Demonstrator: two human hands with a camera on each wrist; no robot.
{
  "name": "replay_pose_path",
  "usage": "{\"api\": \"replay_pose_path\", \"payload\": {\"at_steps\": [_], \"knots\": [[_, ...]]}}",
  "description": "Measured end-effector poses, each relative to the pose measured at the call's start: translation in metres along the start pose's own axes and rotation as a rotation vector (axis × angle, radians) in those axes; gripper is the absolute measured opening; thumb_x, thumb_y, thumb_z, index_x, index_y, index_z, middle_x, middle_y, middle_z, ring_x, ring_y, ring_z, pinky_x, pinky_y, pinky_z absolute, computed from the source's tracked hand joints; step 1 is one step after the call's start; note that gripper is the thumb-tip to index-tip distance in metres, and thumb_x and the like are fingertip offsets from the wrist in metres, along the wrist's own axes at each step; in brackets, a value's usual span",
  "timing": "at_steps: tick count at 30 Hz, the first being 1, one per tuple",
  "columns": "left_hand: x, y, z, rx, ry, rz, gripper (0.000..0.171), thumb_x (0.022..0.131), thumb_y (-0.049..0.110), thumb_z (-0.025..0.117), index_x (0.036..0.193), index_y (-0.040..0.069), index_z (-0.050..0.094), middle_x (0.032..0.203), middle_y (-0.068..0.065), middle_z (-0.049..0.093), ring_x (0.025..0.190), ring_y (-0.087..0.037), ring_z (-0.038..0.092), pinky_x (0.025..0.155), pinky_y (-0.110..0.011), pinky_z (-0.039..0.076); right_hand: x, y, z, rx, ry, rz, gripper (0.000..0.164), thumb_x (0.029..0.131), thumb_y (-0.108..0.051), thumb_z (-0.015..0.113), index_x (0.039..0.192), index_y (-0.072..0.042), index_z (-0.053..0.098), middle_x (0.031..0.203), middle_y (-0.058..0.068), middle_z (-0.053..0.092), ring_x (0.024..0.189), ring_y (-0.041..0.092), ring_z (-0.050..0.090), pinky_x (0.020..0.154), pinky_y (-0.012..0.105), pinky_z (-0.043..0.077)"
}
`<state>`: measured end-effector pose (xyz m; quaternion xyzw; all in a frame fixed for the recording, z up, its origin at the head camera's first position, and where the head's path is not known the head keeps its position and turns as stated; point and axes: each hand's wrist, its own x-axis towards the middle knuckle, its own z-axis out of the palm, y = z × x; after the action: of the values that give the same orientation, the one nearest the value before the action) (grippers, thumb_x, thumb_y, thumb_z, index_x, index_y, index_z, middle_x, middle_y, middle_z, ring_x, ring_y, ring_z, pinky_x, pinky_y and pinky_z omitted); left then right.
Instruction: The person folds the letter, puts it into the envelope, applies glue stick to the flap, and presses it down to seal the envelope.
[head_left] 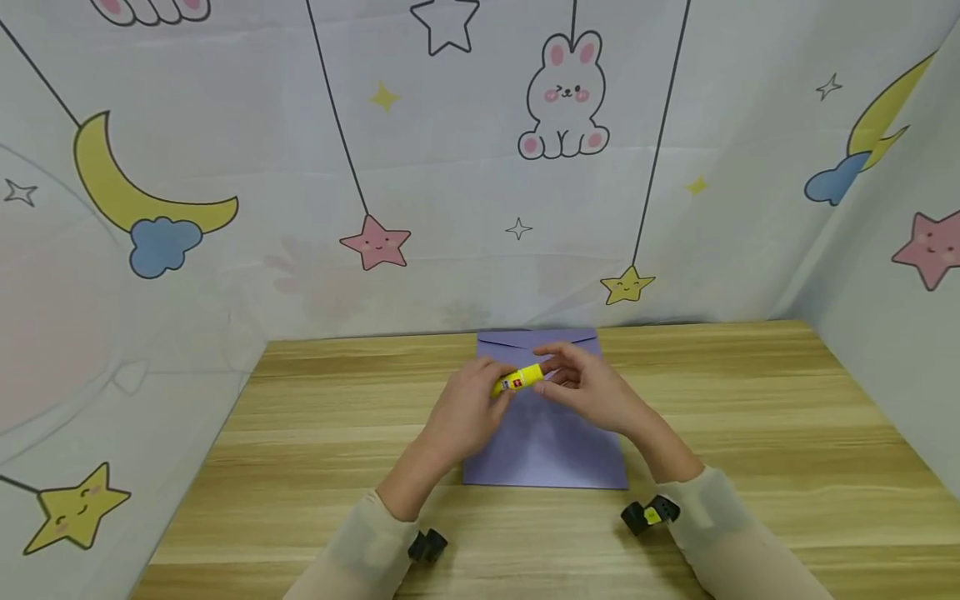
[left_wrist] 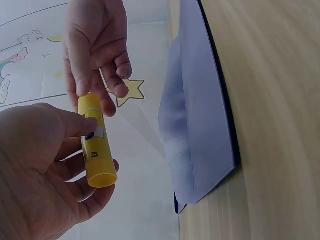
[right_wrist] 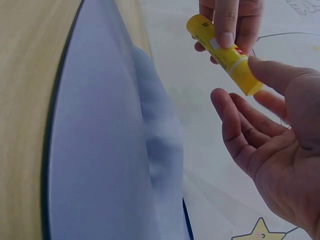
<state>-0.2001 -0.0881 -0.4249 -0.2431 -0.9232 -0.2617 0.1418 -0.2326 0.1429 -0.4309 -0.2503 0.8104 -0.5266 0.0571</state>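
A yellow glue stick (head_left: 522, 377) is held above a purple envelope (head_left: 555, 450) that lies on the table. My left hand (head_left: 468, 408) grips the glue stick's body between thumb and fingers, as the left wrist view shows. At the other end, the thumb and a finger of my right hand (head_left: 592, 392) lie on either side of the yellow cap (right_wrist: 247, 77) and appear to pinch it. The other right fingers are loosely bent, away from the stick. A white band shows where cap and body meet.
The wooden table (head_left: 337, 417) spreads out around the envelope. A white curtain (head_left: 465, 167) printed with stars, moons and a rabbit stands behind it and along the sides. The envelope's flap (head_left: 536, 337) is toward the far edge.
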Motion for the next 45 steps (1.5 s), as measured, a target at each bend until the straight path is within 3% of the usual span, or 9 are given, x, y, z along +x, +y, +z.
{"api": "replay_pose_path", "payload": {"at_steps": [7,14,17,22,29,36,45], "knots": [[0.0002,0.0009,-0.0003,-0.011,-0.012,-0.01,0.026,0.097,0.01,0.079,0.121,0.003,0.075,0.11,-0.007,0.069,0.099,-0.023,0.062,0.087,-0.041,0.054,0.0009,0.0004,-0.0006,-0.005,-0.028,-0.058,0.031,0.103,-0.011,0.073,0.133,-0.004,0.068,0.117,0.009,0.073,0.098,0.023,0.072,0.085,0.034,0.061],[-0.0004,0.0009,0.0022,-0.017,-0.007,-0.003,0.025,0.095,0.007,0.081,0.119,0.003,0.075,0.109,-0.006,0.069,0.1,-0.023,0.063,0.088,-0.04,0.055,0.0012,0.0015,0.0019,-0.004,-0.041,-0.042,0.021,0.106,-0.014,0.068,0.124,-0.003,0.069,0.107,0.02,0.073,0.092,0.035,0.072,0.084,0.052,0.06],[-0.0006,0.0008,0.0029,-0.02,-0.003,0.002,0.025,0.094,0.007,0.082,0.118,0.003,0.075,0.108,-0.005,0.069,0.1,-0.022,0.063,0.087,-0.039,0.055,0.0013,0.0025,0.0024,-0.022,-0.044,-0.032,0.019,0.107,-0.017,0.067,0.12,-0.003,0.069,0.103,0.02,0.073,0.09,0.039,0.072,0.081,0.052,0.06],[-0.0008,0.0003,0.0038,-0.011,-0.01,0.002,0.025,0.096,0.009,0.081,0.119,0.004,0.075,0.108,-0.003,0.068,0.098,-0.02,0.062,0.086,-0.037,0.055,0.0019,0.0057,0.0023,-0.039,-0.037,-0.007,0.021,0.108,-0.021,0.067,0.119,-0.003,0.07,0.102,0.018,0.074,0.087,0.038,0.072,0.079,0.041,0.059],[-0.0013,-0.0005,0.0016,0.003,-0.025,-0.009,0.024,0.099,0.009,0.076,0.123,0.004,0.074,0.11,-0.005,0.069,0.098,-0.021,0.062,0.086,-0.037,0.055,0.0011,0.0016,0.0015,-0.026,-0.02,-0.054,0.045,0.102,-0.016,0.075,0.144,-0.008,0.061,0.116,0.011,0.071,0.095,0.023,0.073,0.081,0.033,0.061],[-0.0012,0.0001,0.0009,-0.009,-0.031,-0.009,0.023,0.099,0.009,0.076,0.122,0.003,0.075,0.111,-0.006,0.07,0.101,-0.023,0.063,0.089,-0.039,0.056,0.0002,0.0003,0.0011,-0.022,-0.022,-0.073,0.029,0.103,-0.01,0.072,0.131,-0.004,0.068,0.115,0.009,0.073,0.096,0.021,0.072,0.082,0.031,0.061],[-0.002,-0.0001,0.0017,-0.032,-0.005,0.017,0.023,0.095,0.007,0.081,0.116,0.004,0.075,0.107,-0.004,0.069,0.098,-0.022,0.063,0.085,-0.038,0.056,0.0007,0.0025,0.0038,-0.071,-0.037,-0.067,0.018,0.107,-0.015,0.067,0.12,-0.003,0.069,0.098,0.017,0.074,0.087,0.038,0.071,0.074,0.033,0.058]]}}
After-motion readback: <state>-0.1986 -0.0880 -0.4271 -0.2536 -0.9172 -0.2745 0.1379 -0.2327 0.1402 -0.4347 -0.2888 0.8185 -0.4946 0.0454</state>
